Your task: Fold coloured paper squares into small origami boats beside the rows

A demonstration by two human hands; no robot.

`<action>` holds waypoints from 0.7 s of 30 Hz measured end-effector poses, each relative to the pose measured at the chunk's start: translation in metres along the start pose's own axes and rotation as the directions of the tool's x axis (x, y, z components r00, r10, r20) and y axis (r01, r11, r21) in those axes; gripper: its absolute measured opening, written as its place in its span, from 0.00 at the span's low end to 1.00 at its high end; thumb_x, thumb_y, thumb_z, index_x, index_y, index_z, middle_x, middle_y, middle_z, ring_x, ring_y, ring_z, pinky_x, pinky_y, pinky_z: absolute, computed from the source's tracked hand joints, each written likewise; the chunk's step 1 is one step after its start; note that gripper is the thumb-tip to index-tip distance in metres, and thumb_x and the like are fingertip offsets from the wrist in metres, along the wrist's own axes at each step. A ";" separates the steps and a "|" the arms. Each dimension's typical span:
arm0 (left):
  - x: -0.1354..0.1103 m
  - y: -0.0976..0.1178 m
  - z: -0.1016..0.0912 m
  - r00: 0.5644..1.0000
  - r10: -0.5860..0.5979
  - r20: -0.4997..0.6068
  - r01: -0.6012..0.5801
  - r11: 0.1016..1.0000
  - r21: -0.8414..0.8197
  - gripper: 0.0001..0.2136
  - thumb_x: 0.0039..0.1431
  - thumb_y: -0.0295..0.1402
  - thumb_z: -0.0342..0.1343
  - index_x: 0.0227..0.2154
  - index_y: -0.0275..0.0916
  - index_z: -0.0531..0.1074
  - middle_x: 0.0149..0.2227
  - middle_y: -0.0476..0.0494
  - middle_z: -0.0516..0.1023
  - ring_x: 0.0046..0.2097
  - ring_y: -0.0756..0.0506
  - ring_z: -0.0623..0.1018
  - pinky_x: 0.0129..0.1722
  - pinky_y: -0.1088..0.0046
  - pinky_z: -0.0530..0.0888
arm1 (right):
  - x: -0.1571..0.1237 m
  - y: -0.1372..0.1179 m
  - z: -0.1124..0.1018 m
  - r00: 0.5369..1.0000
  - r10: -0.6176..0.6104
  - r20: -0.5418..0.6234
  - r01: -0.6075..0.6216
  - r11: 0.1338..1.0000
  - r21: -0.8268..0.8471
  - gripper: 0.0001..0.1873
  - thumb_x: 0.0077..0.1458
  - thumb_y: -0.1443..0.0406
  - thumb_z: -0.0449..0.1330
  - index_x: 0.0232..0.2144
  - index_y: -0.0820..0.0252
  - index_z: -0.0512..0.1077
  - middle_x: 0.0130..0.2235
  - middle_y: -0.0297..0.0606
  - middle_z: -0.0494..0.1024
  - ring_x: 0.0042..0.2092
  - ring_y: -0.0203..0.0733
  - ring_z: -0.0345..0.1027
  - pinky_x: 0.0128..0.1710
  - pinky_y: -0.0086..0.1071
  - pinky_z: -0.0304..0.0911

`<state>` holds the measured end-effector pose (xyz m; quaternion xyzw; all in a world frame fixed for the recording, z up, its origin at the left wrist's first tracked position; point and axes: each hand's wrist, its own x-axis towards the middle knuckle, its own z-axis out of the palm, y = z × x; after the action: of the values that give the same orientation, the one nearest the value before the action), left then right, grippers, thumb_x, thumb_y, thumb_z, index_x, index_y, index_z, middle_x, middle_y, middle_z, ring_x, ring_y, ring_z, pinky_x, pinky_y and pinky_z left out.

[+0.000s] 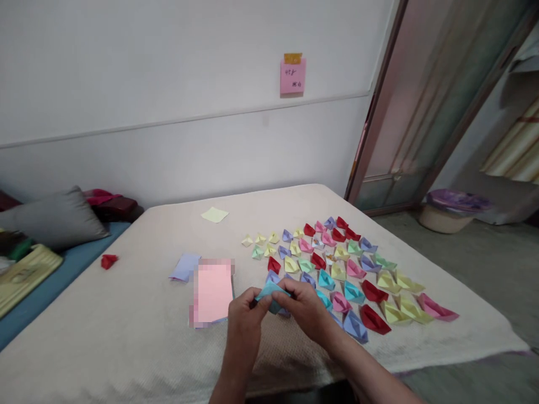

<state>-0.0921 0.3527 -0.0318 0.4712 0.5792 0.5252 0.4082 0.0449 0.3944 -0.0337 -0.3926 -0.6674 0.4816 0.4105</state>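
Observation:
A light-blue piece of folded paper (269, 290) is pinched between both hands above the front of the cloth-covered surface. My left hand (246, 317) grips its left side, thumb on top. My right hand (305, 303) closes on the right side, with its thumb pressed on the paper near the other thumb. Fingers hide part of the fold. Just beyond and to the right stand many folded paper boats in rows, among them a red boat (374, 320), a blue boat (356, 326) and a pink boat (340, 303). Left of my left hand lies a stack of pink paper (213, 292).
Purple-blue sheets (185, 267) lie beside the stack, and a pale yellow sheet (214, 214) farther back. A crumpled-looking red paper piece (108, 261) sits at left. A grey pillow (54, 219) rests beyond the left edge. A lined bin (448, 210) stands on the floor at right.

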 end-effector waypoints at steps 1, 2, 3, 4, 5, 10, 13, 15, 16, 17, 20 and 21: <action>0.000 -0.001 0.000 1.000 -0.021 -0.008 0.021 0.999 -0.038 0.08 0.47 0.36 0.62 0.21 0.37 0.76 0.20 0.52 0.71 0.26 0.50 0.66 0.28 0.76 0.61 | 0.000 0.001 0.000 1.000 -0.013 -0.002 0.013 1.000 -0.015 0.11 0.51 0.63 0.57 0.19 0.60 0.69 0.20 0.30 0.66 0.25 0.34 0.57 0.25 0.26 0.53; 0.001 -0.003 0.001 0.999 -0.049 -0.019 0.048 0.995 -0.084 0.07 0.46 0.36 0.63 0.21 0.37 0.75 0.20 0.52 0.71 0.26 0.50 0.66 0.28 0.76 0.62 | -0.001 0.002 -0.001 1.000 -0.030 -0.010 0.030 0.999 -0.035 0.12 0.52 0.63 0.57 0.20 0.60 0.70 0.21 0.30 0.66 0.25 0.34 0.58 0.25 0.26 0.54; 0.001 -0.004 0.001 0.996 -0.081 -0.025 0.076 0.987 -0.139 0.07 0.45 0.35 0.63 0.21 0.37 0.75 0.21 0.52 0.71 0.26 0.50 0.67 0.28 0.76 0.62 | -0.001 0.003 -0.001 0.999 -0.046 -0.022 0.045 0.998 -0.054 0.12 0.53 0.63 0.57 0.20 0.59 0.70 0.21 0.30 0.67 0.25 0.35 0.58 0.25 0.26 0.54; 0.001 -0.005 0.001 0.994 -0.110 -0.025 0.103 0.974 -0.201 0.07 0.45 0.35 0.64 0.22 0.36 0.75 0.21 0.52 0.72 0.27 0.50 0.67 0.28 0.77 0.62 | -0.002 0.004 -0.001 0.998 -0.059 -0.032 0.057 0.996 -0.071 0.12 0.54 0.63 0.56 0.20 0.59 0.70 0.21 0.30 0.67 0.26 0.35 0.59 0.26 0.26 0.54; 0.000 -0.005 0.002 0.991 -0.136 -0.016 0.127 0.956 -0.264 0.07 0.45 0.35 0.64 0.22 0.36 0.75 0.21 0.52 0.72 0.27 0.51 0.67 0.28 0.77 0.63 | -0.002 0.004 -0.001 0.997 -0.066 -0.038 0.063 0.995 -0.083 0.12 0.54 0.63 0.56 0.21 0.59 0.70 0.22 0.30 0.67 0.26 0.35 0.59 0.26 0.26 0.54; -0.002 -0.003 0.001 0.984 -0.169 0.048 0.172 0.873 -0.457 0.07 0.46 0.33 0.62 0.21 0.35 0.75 0.21 0.51 0.71 0.27 0.51 0.68 0.30 0.76 0.65 | -0.002 0.006 -0.001 0.997 -0.068 -0.035 0.065 0.994 -0.088 0.12 0.54 0.64 0.55 0.21 0.59 0.70 0.22 0.30 0.67 0.26 0.35 0.59 0.26 0.26 0.55; -0.003 -0.002 0.000 0.986 -0.158 0.052 0.163 0.856 -0.491 0.05 0.47 0.30 0.61 0.21 0.34 0.75 0.22 0.50 0.72 0.28 0.51 0.68 0.32 0.77 0.66 | -0.002 0.005 0.000 0.998 -0.041 -0.037 0.039 0.998 -0.057 0.12 0.54 0.64 0.55 0.20 0.59 0.69 0.21 0.30 0.66 0.25 0.34 0.58 0.25 0.26 0.54; -0.003 -0.002 -0.001 0.987 -0.155 0.052 0.160 0.847 -0.508 0.05 0.48 0.30 0.60 0.21 0.34 0.74 0.22 0.50 0.72 0.28 0.51 0.69 0.32 0.76 0.66 | -0.001 0.004 0.001 0.999 -0.013 -0.032 0.012 1.000 -0.018 0.11 0.53 0.64 0.56 0.20 0.59 0.69 0.21 0.30 0.66 0.25 0.35 0.58 0.25 0.26 0.54; -0.002 -0.001 -0.001 0.987 -0.155 0.053 0.160 0.843 -0.513 0.06 0.49 0.30 0.60 0.21 0.34 0.74 0.22 0.50 0.72 0.28 0.51 0.69 0.32 0.76 0.66 | -0.001 0.003 0.001 1.000 -0.001 -0.031 0.001 1.000 0.002 0.11 0.53 0.64 0.56 0.20 0.59 0.69 0.21 0.30 0.66 0.25 0.35 0.58 0.25 0.27 0.55; -0.002 -0.001 -0.001 0.987 -0.153 0.053 0.158 0.843 -0.514 0.06 0.49 0.30 0.59 0.21 0.34 0.74 0.22 0.50 0.71 0.28 0.51 0.69 0.32 0.76 0.66 | 0.000 0.002 0.001 1.000 0.010 -0.030 -0.010 1.000 0.022 0.11 0.52 0.64 0.56 0.19 0.59 0.69 0.21 0.30 0.66 0.25 0.35 0.59 0.25 0.27 0.55; -0.002 0.001 0.001 0.989 -0.144 0.036 0.144 0.876 -0.460 0.08 0.53 0.34 0.58 0.23 0.35 0.74 0.24 0.50 0.71 0.29 0.50 0.68 0.33 0.75 0.66 | 0.001 0.001 0.000 0.998 0.045 -0.034 -0.041 0.995 0.087 0.12 0.51 0.63 0.57 0.19 0.60 0.68 0.21 0.30 0.66 0.24 0.34 0.58 0.25 0.27 0.55; -0.002 0.001 0.002 0.989 -0.141 0.036 0.143 0.898 -0.416 0.08 0.53 0.35 0.58 0.24 0.35 0.74 0.24 0.50 0.71 0.30 0.50 0.68 0.32 0.75 0.66 | 0.001 0.002 0.000 0.998 0.056 -0.036 -0.052 0.993 0.110 0.12 0.51 0.62 0.57 0.19 0.60 0.67 0.20 0.30 0.65 0.24 0.34 0.57 0.24 0.27 0.54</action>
<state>-0.0893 0.3510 -0.0307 0.3307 0.4856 0.6045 0.5380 0.0448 0.3958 -0.0352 -0.3966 -0.6214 0.5204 0.4310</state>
